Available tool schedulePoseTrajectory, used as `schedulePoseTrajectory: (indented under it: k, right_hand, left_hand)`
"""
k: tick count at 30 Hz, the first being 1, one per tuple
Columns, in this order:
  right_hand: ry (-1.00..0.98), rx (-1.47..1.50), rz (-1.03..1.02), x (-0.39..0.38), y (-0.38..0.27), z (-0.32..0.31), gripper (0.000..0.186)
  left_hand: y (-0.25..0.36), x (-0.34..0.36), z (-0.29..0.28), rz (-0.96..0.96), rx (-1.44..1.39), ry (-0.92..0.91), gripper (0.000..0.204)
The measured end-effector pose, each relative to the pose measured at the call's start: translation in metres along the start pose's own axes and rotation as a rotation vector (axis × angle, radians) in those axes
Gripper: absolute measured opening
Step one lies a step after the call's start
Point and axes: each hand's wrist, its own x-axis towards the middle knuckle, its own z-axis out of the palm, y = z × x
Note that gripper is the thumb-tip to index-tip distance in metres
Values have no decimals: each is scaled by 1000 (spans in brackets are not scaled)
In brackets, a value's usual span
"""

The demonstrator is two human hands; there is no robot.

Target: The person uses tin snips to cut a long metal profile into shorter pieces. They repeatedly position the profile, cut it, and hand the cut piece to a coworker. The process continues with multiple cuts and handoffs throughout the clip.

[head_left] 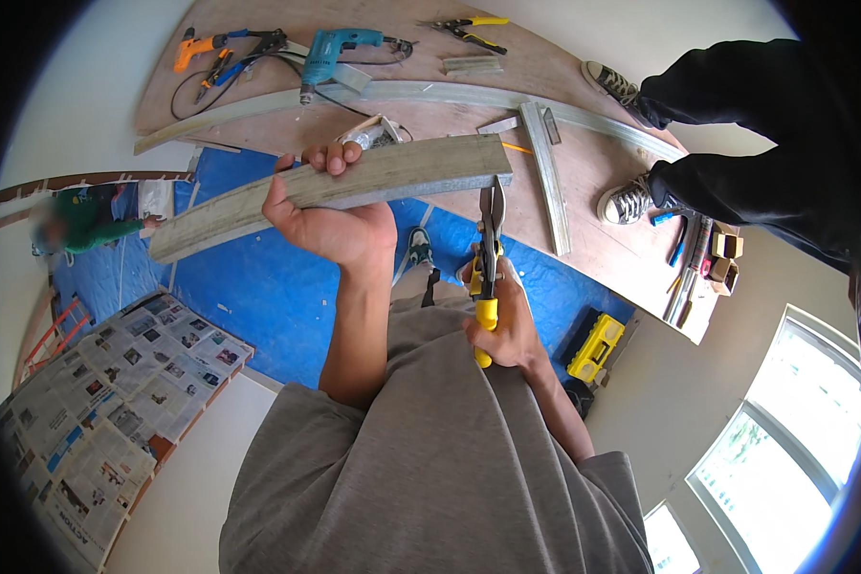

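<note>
My left hand (pixel 335 215) is closed around a long grey metal channel (pixel 392 172), fingers curled over its upper edge. The channel runs across in front of me, from the far left to just right of centre. In my right hand (pixel 509 325) is a pair of tin snips (pixel 489 251) with yellow grips. Pointing up, the snips' jaws meet the channel's right end, at its lower edge. Whether the blades are closed on the metal I cannot tell. Part of the right hand's fingers is hidden behind the handles.
A wooden work surface (pixel 430 110) holds a teal drill (pixel 327 59), an orange-handled tool (pixel 197 48), yellow-handled pliers (pixel 469 34) and metal strips (pixel 548 177). Someone in sneakers (pixel 627 201) stands on it. At left, a person in green (pixel 91 220) reaches toward the channel's end. Blue sheeting (pixel 249 297) covers the floor.
</note>
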Motion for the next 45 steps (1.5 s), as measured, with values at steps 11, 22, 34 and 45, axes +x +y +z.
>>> schedulePoseTrajectory:
  k: [11,22,34,45]
  right_hand:
    - [-16,-50,55,1,11,1,104]
    - [-14,8,35,8,4,5,103]
    - [-31,-80,31,8,5,7,103]
    - [-36,-36,82,10,6,8,103]
  left_hand:
    - [-5,0,4,21,1,-12,30]
    - [-2,8,-2,-12,-8,-2,26]
    - [1,9,-7,2,-24,8,27]
    - [0,10,-8,20,3,29,32]
